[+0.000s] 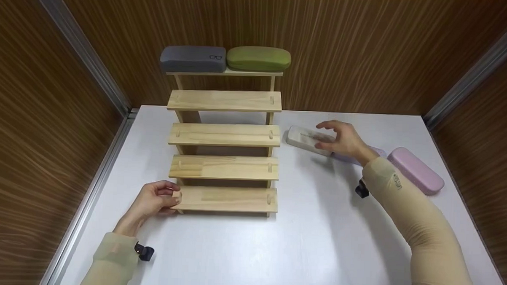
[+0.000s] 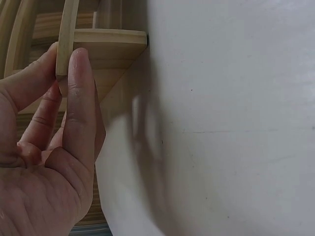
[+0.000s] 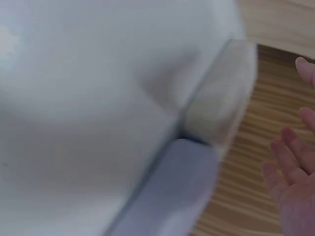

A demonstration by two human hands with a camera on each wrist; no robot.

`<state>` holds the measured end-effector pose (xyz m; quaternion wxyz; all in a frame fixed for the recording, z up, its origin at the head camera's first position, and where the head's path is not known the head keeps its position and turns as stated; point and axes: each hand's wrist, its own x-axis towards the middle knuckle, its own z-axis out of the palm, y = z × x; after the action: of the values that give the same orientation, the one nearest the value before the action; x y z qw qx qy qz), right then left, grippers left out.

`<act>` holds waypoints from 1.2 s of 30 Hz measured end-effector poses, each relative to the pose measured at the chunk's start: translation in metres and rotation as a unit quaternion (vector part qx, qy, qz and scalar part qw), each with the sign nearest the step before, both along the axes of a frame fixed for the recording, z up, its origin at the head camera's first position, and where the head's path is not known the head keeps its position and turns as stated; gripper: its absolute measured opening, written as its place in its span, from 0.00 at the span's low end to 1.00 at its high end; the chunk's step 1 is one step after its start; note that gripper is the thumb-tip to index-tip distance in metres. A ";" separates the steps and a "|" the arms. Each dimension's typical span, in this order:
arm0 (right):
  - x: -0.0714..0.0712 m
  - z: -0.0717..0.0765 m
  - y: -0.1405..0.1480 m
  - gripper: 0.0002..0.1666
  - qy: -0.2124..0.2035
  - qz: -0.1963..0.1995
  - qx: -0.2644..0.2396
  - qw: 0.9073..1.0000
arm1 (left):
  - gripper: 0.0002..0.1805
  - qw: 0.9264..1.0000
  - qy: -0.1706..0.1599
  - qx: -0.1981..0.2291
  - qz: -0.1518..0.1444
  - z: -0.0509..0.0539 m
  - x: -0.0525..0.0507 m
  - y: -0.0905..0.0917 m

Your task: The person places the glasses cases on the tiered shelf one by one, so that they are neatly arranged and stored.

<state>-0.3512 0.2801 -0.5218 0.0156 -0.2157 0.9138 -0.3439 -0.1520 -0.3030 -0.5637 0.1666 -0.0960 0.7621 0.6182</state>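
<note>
My left hand pinches the left end of the lowest shelf of a wooden stepped rack; the left wrist view shows thumb and finger on either side of the board's edge. Over on the right, my right hand hovers above a whitish glasses case, fingers spread and thumb apart, with nothing held. A lavender glasses case lies end to end with the whitish one, partly hidden under the wrist in the head view.
On the rack's top shelf sit a grey-blue glasses case and a green one. A pink glasses case lies on the white table beside my right forearm. Wood-grain panels enclose the table at the back and sides.
</note>
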 end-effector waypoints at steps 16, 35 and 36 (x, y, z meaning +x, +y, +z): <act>-0.010 -0.042 0.001 0.34 0.007 -0.008 0.048 0.999 | 0.25 1.000 0.010 0.006 0.002 0.001 0.000 0.000; -0.007 -0.047 -0.001 0.33 0.012 -0.004 0.086 0.996 | 0.25 1.000 0.004 0.011 0.004 0.001 0.001 0.001; -0.006 -0.046 -0.002 0.33 0.014 -0.003 0.083 0.996 | 0.25 1.000 0.005 0.011 0.004 0.000 0.001 0.001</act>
<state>-0.3575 0.2781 -0.5677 0.0202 -0.2157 0.9400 -0.2636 -0.1507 -0.3022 -0.5632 0.1614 -0.0942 0.7559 0.6274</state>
